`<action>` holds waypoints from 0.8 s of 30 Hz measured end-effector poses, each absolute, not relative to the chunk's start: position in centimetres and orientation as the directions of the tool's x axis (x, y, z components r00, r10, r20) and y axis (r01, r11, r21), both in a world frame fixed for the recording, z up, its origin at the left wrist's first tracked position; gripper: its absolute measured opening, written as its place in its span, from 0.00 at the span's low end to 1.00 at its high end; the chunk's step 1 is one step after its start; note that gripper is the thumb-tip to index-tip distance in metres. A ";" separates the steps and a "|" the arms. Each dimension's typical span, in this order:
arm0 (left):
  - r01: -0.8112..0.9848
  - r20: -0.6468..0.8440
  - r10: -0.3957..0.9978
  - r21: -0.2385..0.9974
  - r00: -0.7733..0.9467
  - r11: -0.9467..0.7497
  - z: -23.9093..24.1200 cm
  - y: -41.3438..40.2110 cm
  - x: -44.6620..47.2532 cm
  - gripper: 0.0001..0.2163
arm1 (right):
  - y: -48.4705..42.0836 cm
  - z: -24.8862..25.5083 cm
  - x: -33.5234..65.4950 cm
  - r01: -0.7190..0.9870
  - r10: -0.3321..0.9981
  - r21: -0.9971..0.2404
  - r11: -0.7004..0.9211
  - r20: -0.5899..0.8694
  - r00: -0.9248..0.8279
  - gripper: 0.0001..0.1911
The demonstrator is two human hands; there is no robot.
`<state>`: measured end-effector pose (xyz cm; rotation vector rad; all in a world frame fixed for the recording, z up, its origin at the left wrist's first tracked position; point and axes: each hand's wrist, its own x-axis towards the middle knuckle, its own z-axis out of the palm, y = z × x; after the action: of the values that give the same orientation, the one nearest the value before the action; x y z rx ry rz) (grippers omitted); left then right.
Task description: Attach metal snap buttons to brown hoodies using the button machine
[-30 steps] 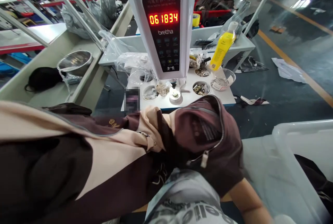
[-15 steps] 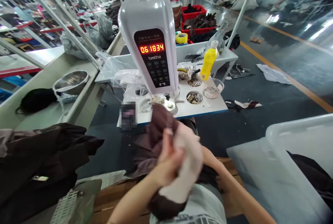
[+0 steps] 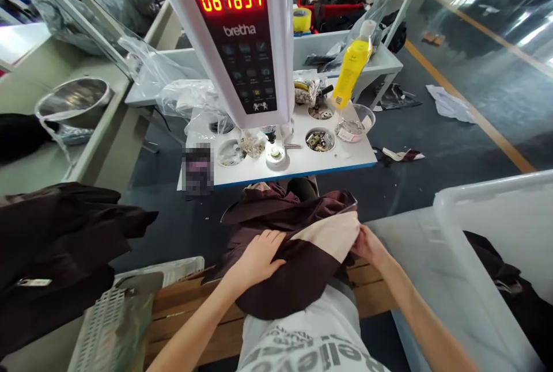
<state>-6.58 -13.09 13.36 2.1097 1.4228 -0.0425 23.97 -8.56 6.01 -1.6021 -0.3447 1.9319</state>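
A dark brown garment [image 3: 298, 280] with a pale beige panel [image 3: 332, 235] lies spread across my lap. My left hand [image 3: 260, 257] rests on the brown cloth, fingers stretched out and thumb apart. At the right edge of the beige panel, my right hand [image 3: 367, 243] has its fingers closed on the cloth; the fingertips are partly hidden by the fabric. Just beyond the garment stands a snap-press machine [image 3: 276, 72] with a lit red number display. Its small round die [image 3: 275, 156] sits on the white worktop [image 3: 259, 173], apart from both hands.
Metal fasteners [image 3: 320, 140] fill a round well in the worktop. A yellow bottle [image 3: 352, 69] stands behind a clear plastic tub [image 3: 355, 124]. Dark garments [image 3: 64, 234] are heaped on the left. A large white bin [image 3: 449, 199] with dark cloth inside stands on the right.
The garment has come down from in front of the machine and is spread over my lap. My left hand has gone from gripping it to lying flat. The view has tilted down.
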 end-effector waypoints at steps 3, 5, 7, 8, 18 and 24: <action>0.874 -0.434 0.814 0.455 0.386 -0.172 14.2 -13.8 -7.3 0.10 | -8.5 7.8 24.1 -0.324 0.570 -0.502 -0.802 -0.806 -0.162 0.29; 0.793 -0.452 0.805 0.609 0.384 -0.037 15.5 -14.1 -5.8 0.14 | -8.7 9.3 22.5 -0.254 0.573 -0.518 -0.817 -0.779 -0.255 0.28; 0.609 -0.465 0.766 0.784 0.445 0.122 17.1 -14.0 -3.6 0.15 | -8.7 10.1 19.8 -0.067 0.611 -0.623 -0.779 -0.732 -0.301 0.28; 0.519 -0.459 0.733 0.838 0.502 0.170 17.7 -13.8 -2.6 0.16 | -8.7 10.0 18.3 0.061 0.659 -0.699 -0.713 -0.697 -0.284 0.31; 0.801 -0.365 0.827 0.577 0.428 -0.160 12.8 -15.7 -11.5 0.36 | -6.5 7.0 15.8 0.410 0.919 -0.879 -0.244 -0.344 -0.191 0.28; 0.897 -0.395 0.854 0.409 0.340 -0.168 12.3 -17.7 -12.6 0.15 | -2.3 8.2 16.4 -0.108 0.924 -0.923 -0.369 -0.377 0.062 0.18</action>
<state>-12.62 -17.72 12.34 2.0303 1.5255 -0.0968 16.42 -2.29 8.21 -1.4460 -0.8711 1.4622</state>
